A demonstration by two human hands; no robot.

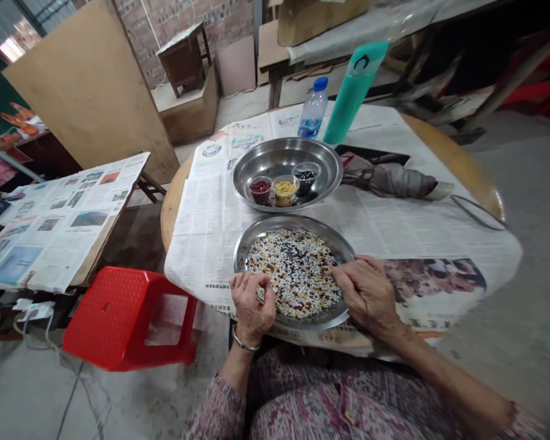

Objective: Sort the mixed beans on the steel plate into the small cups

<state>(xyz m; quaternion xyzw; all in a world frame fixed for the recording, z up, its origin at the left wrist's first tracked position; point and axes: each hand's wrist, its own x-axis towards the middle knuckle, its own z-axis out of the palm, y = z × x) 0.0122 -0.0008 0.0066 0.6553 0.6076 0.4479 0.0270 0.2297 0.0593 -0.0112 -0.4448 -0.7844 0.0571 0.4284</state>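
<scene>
A steel plate point(339, 250) sits at the table's near edge, heaped with a mix of white, red and dark beans point(296, 275). My left hand point(251, 305) rests at the plate's left rim, fingers curled on pale grains. My right hand point(364, 293) lies over the right rim, its extended fingertips touching the mix. Beyond the plate, a steel bowl point(321, 160) holds small cups of red beans point(261, 189), yellow grains point(285, 190) and black beans point(305, 180).
Newspaper point(201, 208) covers the round wooden table point(173, 208). A water bottle point(313, 109), a teal flask point(354, 91) and a folded umbrella point(389, 180) lie beyond the dishes. A red plastic stool point(119, 324) stands at the left, near a newspaper-covered board point(59, 226).
</scene>
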